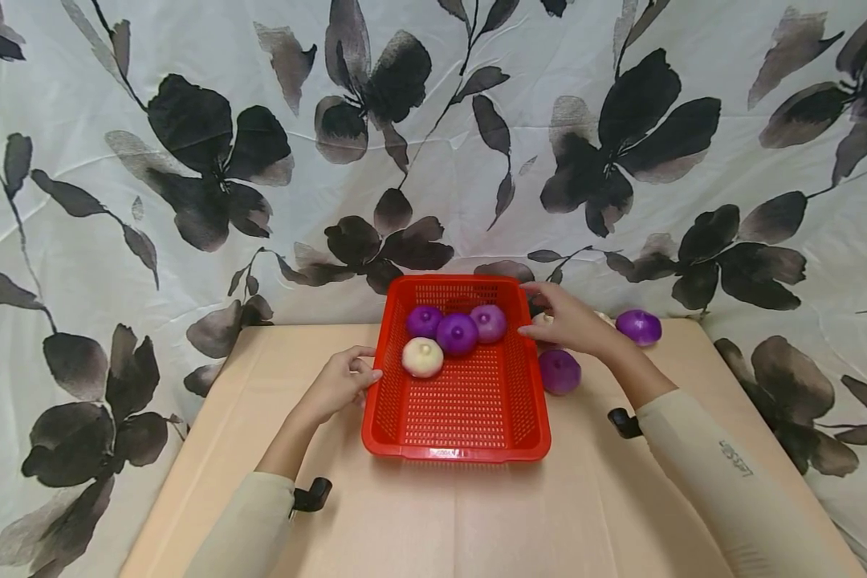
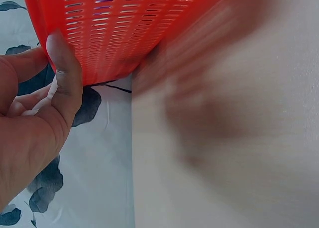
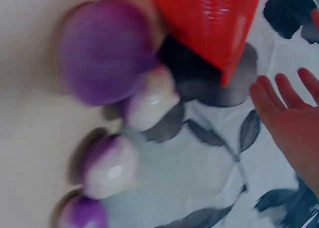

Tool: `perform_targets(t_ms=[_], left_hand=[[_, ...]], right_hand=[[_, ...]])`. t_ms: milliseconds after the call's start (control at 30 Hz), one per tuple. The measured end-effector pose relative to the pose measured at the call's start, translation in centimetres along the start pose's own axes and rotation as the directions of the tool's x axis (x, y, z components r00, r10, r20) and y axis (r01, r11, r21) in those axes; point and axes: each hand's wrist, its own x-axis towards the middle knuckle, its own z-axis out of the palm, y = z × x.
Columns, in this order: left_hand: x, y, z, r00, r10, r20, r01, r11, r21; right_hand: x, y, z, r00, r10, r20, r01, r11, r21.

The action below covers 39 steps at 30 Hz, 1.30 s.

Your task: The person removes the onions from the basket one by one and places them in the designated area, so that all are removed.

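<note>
A red perforated plastic basket [image 1: 455, 417] is raised off the table, its underside showing in the left wrist view. Three purple onions [image 1: 457, 334] and one white onion [image 1: 422, 357] lie in its far half. At the left rim, my left hand [image 1: 335, 385] pinches the basket wall between thumb and fingers. My right hand [image 1: 567, 317] is at the right rim, and in the right wrist view its fingers [image 3: 281, 91] are straight, with a gap between them and the basket's corner.
Right of the basket, a purple onion [image 1: 560, 372] rests on the table [image 1: 477, 522]. Another purple onion [image 1: 639, 327] lies near the back edge, with pale onions partly hidden behind the right hand. A floral cloth [image 1: 477, 201] hangs behind the table.
</note>
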Motion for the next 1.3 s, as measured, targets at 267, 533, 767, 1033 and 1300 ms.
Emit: perform_targets(t_ms=[267, 533, 767, 1033, 1300], left_hand=[[0.0, 0.1, 0.0, 1.000, 0.007, 0.003, -0.007, 1.000, 0.003], [0.0, 0.1, 0.0, 1.000, 0.003, 0.013, -0.003, 1.000, -0.008], [0.0, 0.1, -0.2, 1.000, 0.000, 0.005, 0.000, 1.000, 0.005], [0.1, 0.1, -0.3, 1.000, -0.006, 0.002, 0.006, 1.000, 0.016], [0.0, 0.3, -0.1, 1.000, -0.004, 0.006, 0.004, 1.000, 0.006]], right_hand=[[5.2, -4.0, 1.2, 0.993, -0.019, 0.120, 0.036, 0.989, -0.143], [9.2, -6.1, 3.3, 0.972, -0.008, 0.237, 0.064, 0.971, -0.230], [10.6, -5.2, 5.5, 0.937, -0.004, 0.348, 0.092, 0.967, -0.236], [10.7, -3.5, 7.1, 0.939, 0.027, 0.343, 0.057, 0.971, -0.232], [10.6, -3.5, 8.0, 0.936, 0.071, 0.345, 0.024, 0.964, -0.263]])
